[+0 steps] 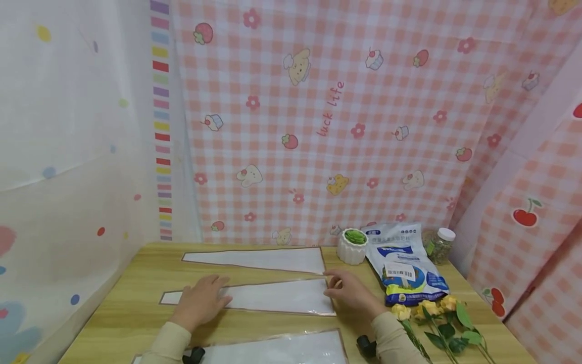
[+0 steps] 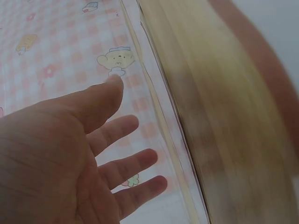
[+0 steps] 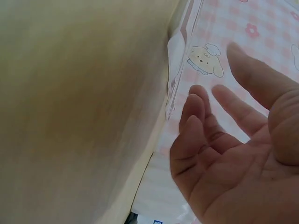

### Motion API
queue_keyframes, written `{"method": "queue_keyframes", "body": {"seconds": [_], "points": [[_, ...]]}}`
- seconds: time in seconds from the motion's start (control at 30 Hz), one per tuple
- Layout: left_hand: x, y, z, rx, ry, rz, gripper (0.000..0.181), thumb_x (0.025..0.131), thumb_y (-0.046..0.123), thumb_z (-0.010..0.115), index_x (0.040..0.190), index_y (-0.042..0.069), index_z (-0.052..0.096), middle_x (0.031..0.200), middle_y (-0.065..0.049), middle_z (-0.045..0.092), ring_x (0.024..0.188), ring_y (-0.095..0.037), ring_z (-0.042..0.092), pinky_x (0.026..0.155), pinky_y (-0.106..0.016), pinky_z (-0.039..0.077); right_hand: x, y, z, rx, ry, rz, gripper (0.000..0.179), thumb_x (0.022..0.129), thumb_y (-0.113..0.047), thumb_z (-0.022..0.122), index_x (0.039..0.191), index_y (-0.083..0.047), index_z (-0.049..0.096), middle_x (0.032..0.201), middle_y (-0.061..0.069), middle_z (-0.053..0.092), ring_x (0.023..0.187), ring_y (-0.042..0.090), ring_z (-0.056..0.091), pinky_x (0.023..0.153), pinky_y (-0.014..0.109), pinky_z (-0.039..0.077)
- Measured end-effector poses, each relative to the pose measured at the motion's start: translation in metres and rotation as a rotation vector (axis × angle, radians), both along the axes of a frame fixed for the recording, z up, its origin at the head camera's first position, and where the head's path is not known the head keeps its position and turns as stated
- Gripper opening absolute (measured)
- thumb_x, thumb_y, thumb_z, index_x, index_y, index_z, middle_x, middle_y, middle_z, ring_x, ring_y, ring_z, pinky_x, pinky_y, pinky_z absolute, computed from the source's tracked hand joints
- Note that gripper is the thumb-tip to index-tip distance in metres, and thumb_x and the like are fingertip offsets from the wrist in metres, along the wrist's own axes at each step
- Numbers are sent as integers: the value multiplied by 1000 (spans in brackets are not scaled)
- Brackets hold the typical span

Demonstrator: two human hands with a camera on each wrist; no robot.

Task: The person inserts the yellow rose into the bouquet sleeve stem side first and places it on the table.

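Note:
Three flat, tapered white sleeves with thin brown edging lie in rows: a far sleeve [image 1: 259, 259], a middle sleeve [image 1: 282, 297] and a near sleeve [image 1: 282, 351]. My left hand [image 1: 201, 301] is over the narrow part of the middle sleeve, hiding a stretch of it. In the left wrist view its fingers [image 2: 124, 165] are spread, holding nothing. At the wide right end of the middle sleeve is my right hand [image 1: 350, 292], fingertips by its edge. The right wrist view shows this hand [image 3: 243, 154] with loosely bent fingers, thumb apart and nothing between them.
Along the right side of the wooden table [image 1: 113, 308] stand a white pot [image 1: 352, 254] with green contents, a printed fertilizer bag [image 1: 404, 263] and a white-lidded jar [image 1: 441, 247]. Yellow roses [image 1: 427, 308] lie in front of the bag. A checked curtain [image 1: 327, 151] hangs behind.

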State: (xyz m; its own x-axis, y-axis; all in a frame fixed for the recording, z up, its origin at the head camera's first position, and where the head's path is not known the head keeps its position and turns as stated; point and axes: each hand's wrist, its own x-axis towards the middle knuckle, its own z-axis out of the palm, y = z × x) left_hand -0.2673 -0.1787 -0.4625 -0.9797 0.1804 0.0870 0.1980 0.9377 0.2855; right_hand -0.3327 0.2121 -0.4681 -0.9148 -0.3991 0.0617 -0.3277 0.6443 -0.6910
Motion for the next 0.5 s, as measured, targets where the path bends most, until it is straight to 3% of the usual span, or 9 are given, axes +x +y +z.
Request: {"method": "queue_keyframes", "body": {"seconds": [0.13, 0.3, 0.5], "points": [[2, -1, 1, -3, -47, -10, 48, 99, 37, 64, 138, 9, 61, 141, -24, 55, 130, -45, 51, 97, -78, 37, 0, -4, 0, 75, -27, -8, 49, 89, -12, 78, 134, -5, 63, 94, 5, 63, 85, 19, 56, 73, 35, 51], [4, -3, 0, 12, -130, -39, 51, 99, 41, 63, 138, 9, 61, 146, -25, 50, 134, -48, 46, 100, -80, 31, -1, -4, 0, 127, -48, -32, 51, 86, -10, 81, 133, -5, 64, 94, 6, 63, 83, 20, 55, 73, 38, 50], [4, -6, -1, 21, -158, -51, 52, 98, 40, 65, 140, 9, 60, 148, -26, 48, 134, -51, 44, 98, -83, 30, -4, -2, -4, 163, -56, -6, 53, 84, -11, 83, 133, -2, 64, 93, 7, 60, 82, 21, 52, 73, 38, 47]]}}
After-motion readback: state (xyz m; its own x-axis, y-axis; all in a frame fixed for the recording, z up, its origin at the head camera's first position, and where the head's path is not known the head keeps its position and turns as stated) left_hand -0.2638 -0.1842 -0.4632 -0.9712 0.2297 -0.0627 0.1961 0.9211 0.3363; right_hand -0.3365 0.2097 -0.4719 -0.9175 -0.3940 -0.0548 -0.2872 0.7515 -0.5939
